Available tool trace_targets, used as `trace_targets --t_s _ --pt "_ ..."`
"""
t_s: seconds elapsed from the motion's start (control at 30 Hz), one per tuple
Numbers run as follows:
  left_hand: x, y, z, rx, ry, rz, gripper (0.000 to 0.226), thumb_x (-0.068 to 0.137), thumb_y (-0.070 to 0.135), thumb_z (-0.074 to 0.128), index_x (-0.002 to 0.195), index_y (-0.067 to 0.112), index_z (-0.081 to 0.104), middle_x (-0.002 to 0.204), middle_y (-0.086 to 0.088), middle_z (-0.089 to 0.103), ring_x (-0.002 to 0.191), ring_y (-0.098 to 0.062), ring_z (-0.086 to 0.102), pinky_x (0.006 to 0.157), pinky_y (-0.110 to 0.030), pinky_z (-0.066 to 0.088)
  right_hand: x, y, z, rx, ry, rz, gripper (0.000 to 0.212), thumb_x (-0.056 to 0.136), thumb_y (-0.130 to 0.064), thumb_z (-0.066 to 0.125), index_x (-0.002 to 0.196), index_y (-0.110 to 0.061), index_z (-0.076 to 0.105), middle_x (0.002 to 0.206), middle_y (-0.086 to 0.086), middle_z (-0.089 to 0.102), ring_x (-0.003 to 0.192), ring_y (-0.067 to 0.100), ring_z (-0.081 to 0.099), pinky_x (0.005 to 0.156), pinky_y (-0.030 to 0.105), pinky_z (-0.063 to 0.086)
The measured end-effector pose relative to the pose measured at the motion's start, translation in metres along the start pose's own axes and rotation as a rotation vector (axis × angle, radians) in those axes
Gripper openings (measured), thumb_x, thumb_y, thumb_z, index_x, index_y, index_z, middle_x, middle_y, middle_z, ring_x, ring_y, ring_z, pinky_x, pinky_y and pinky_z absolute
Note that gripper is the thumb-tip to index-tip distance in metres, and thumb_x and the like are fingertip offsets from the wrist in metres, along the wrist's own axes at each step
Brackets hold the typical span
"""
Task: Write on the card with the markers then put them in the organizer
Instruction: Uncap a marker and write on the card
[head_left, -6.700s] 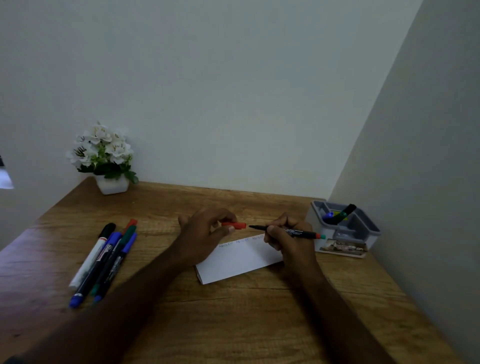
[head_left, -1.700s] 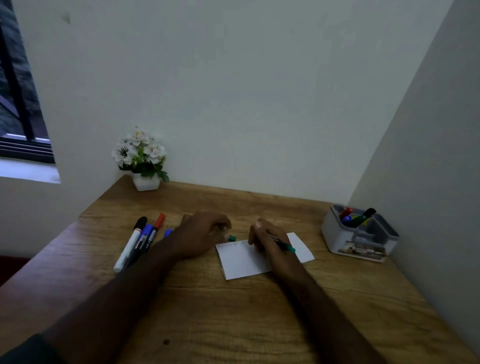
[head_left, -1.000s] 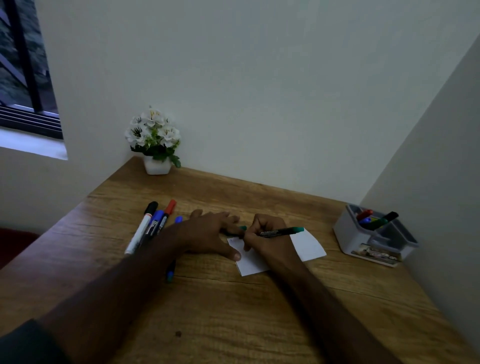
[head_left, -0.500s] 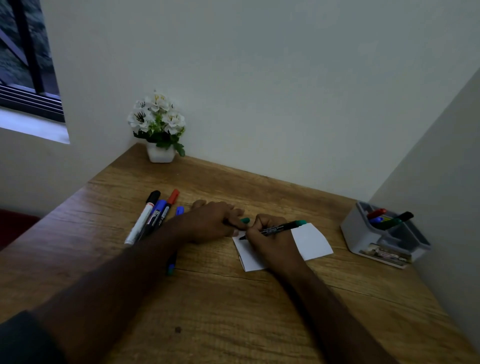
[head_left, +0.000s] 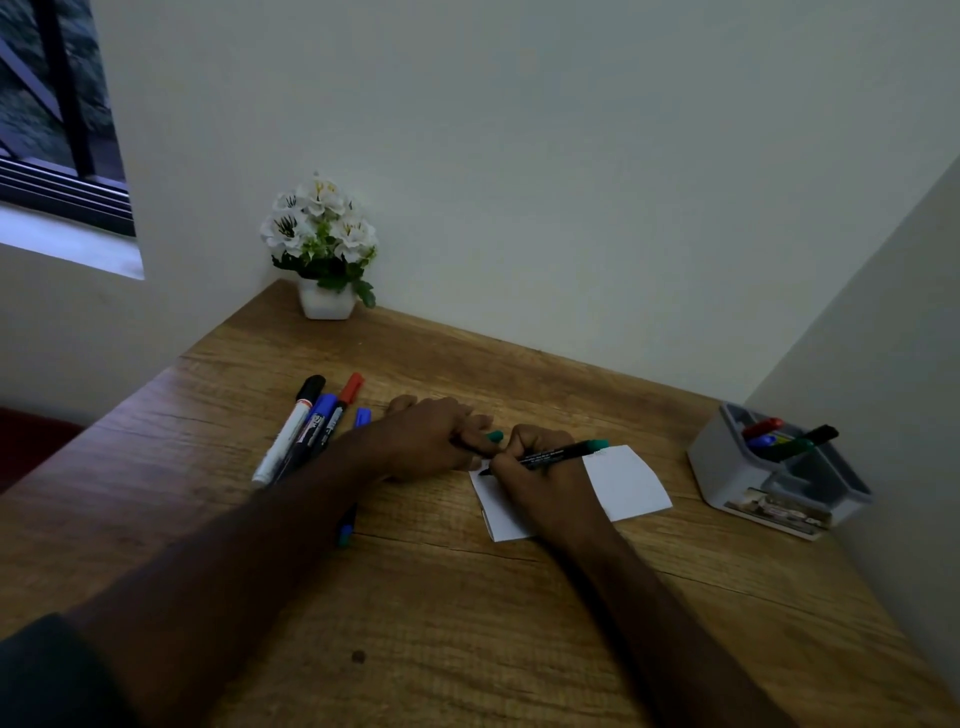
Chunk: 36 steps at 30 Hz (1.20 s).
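Head view: wooden worktop (head_left: 467, 623) set in a pale-walled corner, window at left. Green marker (head_left: 545, 456) lies nearly level, tip left on white card (head_left: 628, 480), green end right. Right hand (head_left: 540, 478) pinches its forward half. Left hand (head_left: 431, 441) holds green cap (head_left: 494, 436).

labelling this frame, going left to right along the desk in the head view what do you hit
loose markers → left hand → green cap → right hand gripping green marker → card → organizer
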<state>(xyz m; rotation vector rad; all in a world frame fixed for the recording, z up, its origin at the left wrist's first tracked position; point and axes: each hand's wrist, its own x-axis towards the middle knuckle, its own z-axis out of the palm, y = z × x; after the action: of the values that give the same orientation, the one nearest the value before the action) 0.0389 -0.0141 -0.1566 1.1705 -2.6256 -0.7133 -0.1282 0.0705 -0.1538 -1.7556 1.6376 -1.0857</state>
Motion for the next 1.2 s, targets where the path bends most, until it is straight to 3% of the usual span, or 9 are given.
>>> trace_targets --t_s 0.27,0.5,0.6,0.77,1.2 --pt "-0.0012 0.0019 -0.0009 0.001 -0.004 0.007 0.032 0.094 0.042 0.056 0.126 0.048 0.057 0.156 0.018 0.027 0.147 -0.012 0.016 0.116 -0.056 0.007 -0.0013 -0.0011 -0.0007 0.041 0.003 0.034 0.023 0.075 -0.033 0.066 0.064 -0.015 0.057 0.061 -0.011 0.060 0.061 -0.001 0.053 0.055 0.015 0.040" --pt "0.0005 -0.0016 0.0001 -0.002 -0.011 0.020 0.031 0.094 0.042 0.056 0.124 0.048 0.058 0.156 0.016 0.028 0.148 -0.013 0.017 0.115 -0.057 0.010 -0.0020 -0.0008 -0.0015 0.016 0.004 0.038 0.021 0.085 -0.020 0.068 0.069 -0.009 0.059 0.068 -0.005 0.062 0.063 0.000 0.054 0.059 0.020 0.042" --pt "0.0009 -0.0005 -0.0008 0.006 -0.009 0.027 0.031 0.094 0.043 0.055 0.125 0.049 0.057 0.156 0.017 0.028 0.148 -0.012 0.016 0.115 -0.058 0.010 -0.0016 -0.0012 -0.0005 0.018 0.015 0.020 0.026 0.082 -0.024 0.070 0.068 -0.006 0.059 0.064 -0.007 0.062 0.062 0.000 0.054 0.056 0.017 0.042" --pt "-0.0003 -0.0012 -0.0007 -0.006 -0.009 0.029 0.030 0.093 0.043 0.056 0.123 0.049 0.058 0.156 0.017 0.028 0.148 -0.012 0.015 0.115 -0.058 0.009 -0.0007 0.0003 -0.0011 0.008 0.025 0.040 0.025 0.083 -0.018 0.069 0.062 -0.016 0.055 0.061 -0.008 0.059 0.060 0.000 0.052 0.056 0.018 0.040" --pt "-0.0007 0.0002 -0.0011 -0.010 -0.012 0.027 0.031 0.093 0.041 0.057 0.123 0.048 0.059 0.155 0.018 0.029 0.147 -0.010 0.015 0.115 -0.059 0.008 -0.0018 -0.0019 -0.0010 0.001 0.028 0.047 0.026 0.084 -0.017 0.068 0.062 -0.017 0.053 0.063 -0.007 0.059 0.060 -0.002 0.052 0.053 0.014 0.040"
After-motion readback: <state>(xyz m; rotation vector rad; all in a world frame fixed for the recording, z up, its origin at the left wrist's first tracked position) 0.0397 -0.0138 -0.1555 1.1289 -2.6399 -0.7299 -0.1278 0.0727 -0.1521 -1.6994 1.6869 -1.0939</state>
